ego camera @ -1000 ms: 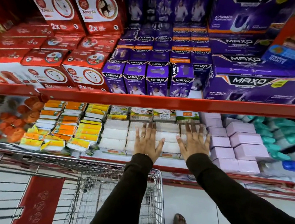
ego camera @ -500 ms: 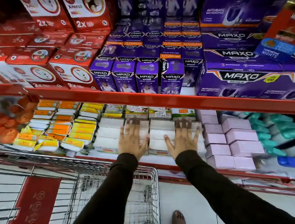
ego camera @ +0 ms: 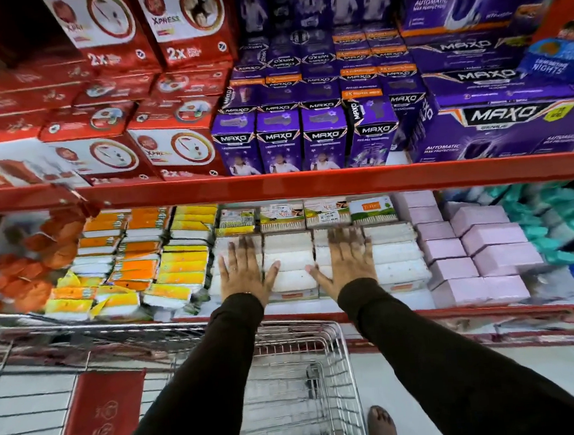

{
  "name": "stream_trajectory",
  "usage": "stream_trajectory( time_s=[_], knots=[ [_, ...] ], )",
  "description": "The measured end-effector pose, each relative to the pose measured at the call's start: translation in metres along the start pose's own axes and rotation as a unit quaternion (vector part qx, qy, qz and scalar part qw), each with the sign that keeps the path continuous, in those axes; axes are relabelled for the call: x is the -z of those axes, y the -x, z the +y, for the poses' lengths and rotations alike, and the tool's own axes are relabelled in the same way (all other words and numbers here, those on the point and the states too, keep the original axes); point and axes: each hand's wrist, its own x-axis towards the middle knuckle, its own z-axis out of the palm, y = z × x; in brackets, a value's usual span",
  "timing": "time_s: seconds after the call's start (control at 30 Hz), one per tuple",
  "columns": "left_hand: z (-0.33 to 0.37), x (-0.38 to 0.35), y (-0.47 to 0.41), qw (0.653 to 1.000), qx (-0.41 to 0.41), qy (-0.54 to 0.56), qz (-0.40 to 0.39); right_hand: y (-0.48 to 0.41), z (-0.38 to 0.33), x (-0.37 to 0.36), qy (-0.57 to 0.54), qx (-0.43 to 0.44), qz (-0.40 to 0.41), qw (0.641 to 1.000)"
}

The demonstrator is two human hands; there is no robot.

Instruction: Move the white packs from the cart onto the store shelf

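Stacks of white packs (ego camera: pixel 290 260) stand in rows on the lower store shelf (ego camera: pixel 405 302), under the red shelf beam. My left hand (ego camera: pixel 245 272) lies flat against the front of the left stacks, fingers spread. My right hand (ego camera: pixel 346 264) lies flat against the stacks just to the right, fingers spread too. Neither hand grips a pack. Below my arms stands the wire cart (ego camera: pixel 309 339); its visible basket shows no white packs.
Yellow and orange packs (ego camera: pixel 165 261) fill the shelf left of the white ones, pink boxes (ego camera: pixel 480 250) and teal packs (ego camera: pixel 533 228) the right. Red boxes (ego camera: pixel 108 152) and purple boxes (ego camera: pixel 323 135) crowd the upper shelf. A bare foot (ego camera: pixel 383 427) stands beside the cart.
Both hands have slid forward, deeper onto the white stacks, and stay flat. The view has shifted a little towards the shelf.
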Motion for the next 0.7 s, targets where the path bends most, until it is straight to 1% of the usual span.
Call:
stream_trajectory(
  time_s=[0.07, 0.1, 0.17, 0.23, 0.3, 0.37, 0.4, 0.47, 0.57, 0.63, 0.67, 0.7],
  knots=[
    [0.0, 0.008, 0.001, 1.0, -0.005, -0.022, -0.015, 0.005, 0.001, 0.007, -0.006, -0.003, 0.008, 1.0],
    [-0.001, 0.013, 0.004, 1.0, -0.004, -0.03, -0.005, 0.01, 0.001, 0.011, -0.009, -0.006, 0.028, 1.0],
    [-0.004, 0.024, 0.018, 0.999, -0.008, -0.025, 0.037, 0.023, 0.0, 0.024, -0.008, -0.008, 0.058, 0.998],
    [-0.004, 0.031, 0.034, 0.997, -0.024, 0.013, 0.072, 0.036, 0.0, 0.034, -0.008, 0.007, 0.074, 0.997],
    [-0.003, 0.04, 0.057, 0.991, -0.049, 0.019, 0.121, 0.057, -0.005, 0.046, -0.011, 0.03, 0.141, 0.989],
    [0.001, 0.054, 0.077, 0.98, -0.086, 0.018, 0.18, 0.077, -0.01, 0.059, 0.002, 0.044, 0.209, 0.977],
    [0.005, 0.059, 0.087, 0.976, -0.099, 0.02, 0.195, 0.087, -0.013, 0.066, 0.014, 0.044, 0.231, 0.972],
    [0.012, 0.072, 0.112, 0.96, -0.122, 0.02, 0.25, 0.109, -0.016, 0.081, 0.039, 0.042, 0.282, 0.958],
    [0.023, 0.099, 0.142, 0.934, -0.157, 0.054, 0.315, 0.129, -0.018, 0.113, 0.037, 0.059, 0.37, 0.926],
    [0.027, 0.131, 0.151, 0.914, -0.175, 0.065, 0.359, 0.134, -0.015, 0.147, 0.028, 0.054, 0.416, 0.907],
    [0.033, 0.154, 0.157, 0.898, -0.184, 0.075, 0.393, 0.14, -0.02, 0.172, 0.023, 0.046, 0.445, 0.894],
    [0.035, 0.172, 0.162, 0.894, -0.184, 0.075, 0.402, 0.145, -0.021, 0.19, 0.022, 0.035, 0.466, 0.884]
  ],
)
